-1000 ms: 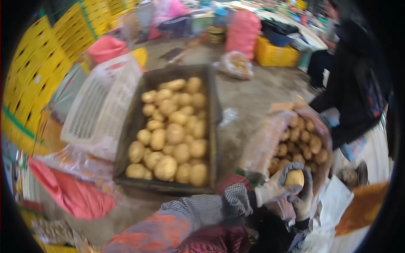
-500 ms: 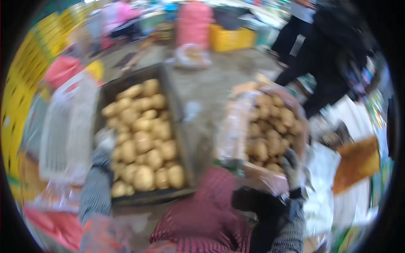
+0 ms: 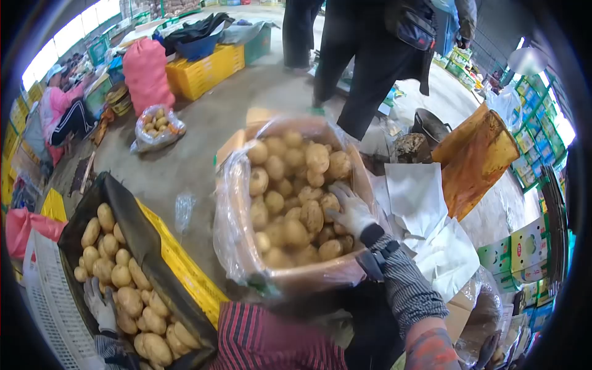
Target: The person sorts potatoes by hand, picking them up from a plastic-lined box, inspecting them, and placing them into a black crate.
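My left hand (image 3: pixel 102 304), in a pale glove, lies against potatoes (image 3: pixel 121 275) at the left side of a crate lined with dark material (image 3: pixel 140 237). Its fingers are spread, with none visibly wrapped round a potato. My right hand (image 3: pixel 354 213), gloved too, reaches over the right side of a cardboard box (image 3: pixel 296 279) lined with clear plastic. Its fingers and thumb are apart, touching or close beside a potato (image 3: pixel 330 203) on the heap. The potatoes near the front of the box are blurred. Striped sleeves cover both forearms.
White sheets (image 3: pixel 441 246) and a stained brown board (image 3: pixel 478 163) lie right of the box. Someone in dark trousers (image 3: pixel 364 61) stands just beyond it. A pink sack (image 3: pixel 148 74), a potato bag (image 3: pixel 157 129) and a yellow crate (image 3: pixel 203 73) are farther back. A white crate (image 3: pixel 52 302) stands left.
My view has swung right, so the box now sits near the middle and the lined crate lower left. My right hand has moved from the box's near right edge onto the potatoes.
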The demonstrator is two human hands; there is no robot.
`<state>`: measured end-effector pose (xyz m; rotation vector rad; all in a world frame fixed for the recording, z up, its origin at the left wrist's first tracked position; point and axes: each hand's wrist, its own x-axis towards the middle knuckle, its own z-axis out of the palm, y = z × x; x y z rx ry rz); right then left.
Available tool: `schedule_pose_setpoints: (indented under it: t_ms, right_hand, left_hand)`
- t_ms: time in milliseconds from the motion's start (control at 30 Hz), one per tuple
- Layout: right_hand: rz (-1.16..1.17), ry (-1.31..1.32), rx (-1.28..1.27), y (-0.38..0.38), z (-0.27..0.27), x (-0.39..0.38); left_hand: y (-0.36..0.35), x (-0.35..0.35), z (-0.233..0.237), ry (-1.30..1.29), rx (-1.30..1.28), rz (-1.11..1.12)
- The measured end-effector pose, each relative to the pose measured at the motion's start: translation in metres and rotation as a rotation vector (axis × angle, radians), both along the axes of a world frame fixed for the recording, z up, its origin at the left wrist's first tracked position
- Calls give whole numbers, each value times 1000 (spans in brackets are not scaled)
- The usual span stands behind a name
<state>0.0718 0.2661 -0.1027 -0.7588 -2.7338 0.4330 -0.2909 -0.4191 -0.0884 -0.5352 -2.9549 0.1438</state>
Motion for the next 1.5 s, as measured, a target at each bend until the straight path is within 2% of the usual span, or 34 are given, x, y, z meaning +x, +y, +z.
schedule_pose_setpoints:
  t_ms: [33, 67, 100, 167, 233, 300, 333, 367, 400, 467, 533, 667, 767, 800, 867, 933, 967, 1033, 1067, 1100, 1167, 1233, 1267, 1367, 1433, 1467, 1500]
  right_hand:
    - [-5, 34, 68, 10, -2, -17]
    - [-97, 4, -38, 4, 27, -38]
    - [-155, -90, -32, 13, 24, -58]
    - [-260, -263, -11, 45, 3, -104]
    - [-299, -258, 140, 60, -29, -130]
    - [-327, -271, 150, 55, -22, -137]
    - [-294, -162, 119, 42, 5, -126]
    - [-262, -162, -34, 34, 37, -113]
    - [-320, 25, -285, 36, 29, -96]
    - [-394, 367, -679, 35, 9, -61]
    - [-367, 394, -826, 29, -21, -26]
    - [-325, 302, -881, 22, -39, 26]
    - [-257, 276, -889, 21, -38, 29]
    - [-251, 293, -930, 3, -19, 27]
    - [-197, 129, -891, -24, 1, 15]
    - [86, 23, -252, -3, -58, 2]
    - [50, -52, -125, -50, -6, 6]
    - [198, -299, 53, -43, -57, -12]
    - [270, -422, 148, -36, -80, -23]
    - [304, -370, 235, -38, -80, -34]
    - [378, -268, 387, -53, -82, -50]
    - [343, -210, 466, -64, -93, -79]
    - [315, -176, 504, -68, -97, -94]
    - [199, -95, 612, -74, -104, -120]
    - [166, -123, 633, -72, -102, -135]
    - [176, -182, 615, -69, -100, -141]
    - [199, -327, 444, -64, -93, -149]
  left_hand:
    - [36, 22, 21, 167, 110, -159]
    - [100, 54, 55, 105, 405, -272]
    - [163, 87, 87, 45, 699, -387]
    - [227, 129, 118, -50, 651, -550]
    - [266, 154, 126, -129, 597, -826]
    - [294, 183, 138, -180, 592, -958]
    - [299, 189, 134, -167, 635, -1010]
    - [303, 193, 121, -157, 678, -1067]
    - [305, 197, 112, -150, 720, -1128]
    - [305, 215, 105, -491, 932, -981]
    - [304, 231, 110, -866, 1082, -825]
    - [317, 242, 119, -496, 939, -1189]
    - [343, 266, 134, -535, 1116, -1202]
    - [354, 277, 136, -591, 1198, -1181]
    - [379, 297, 137, -888, 1516, -1044]
    - [403, 312, 131, -1171, 1847, -821]
    - [415, 318, 125, -1264, 1982, -678]
    - [433, 322, 85, -1304, 2094, -324]
    - [435, 318, 61, -1009, 1933, -447]
    - [436, 315, 34, -725, 1746, -534]
    - [441, 301, 21, -674, 1728, -558]
    - [448, 302, 29, -1128, 2082, -475]
    - [449, 299, 25, -1205, 2012, -540]
    - [442, 300, 32, -1175, 2065, -566]
    - [435, 293, 37, -1144, 1957, -601]
    - [431, 289, 41, -1083, 1905, -625]
    - [428, 287, 46, -1025, 1853, -650]
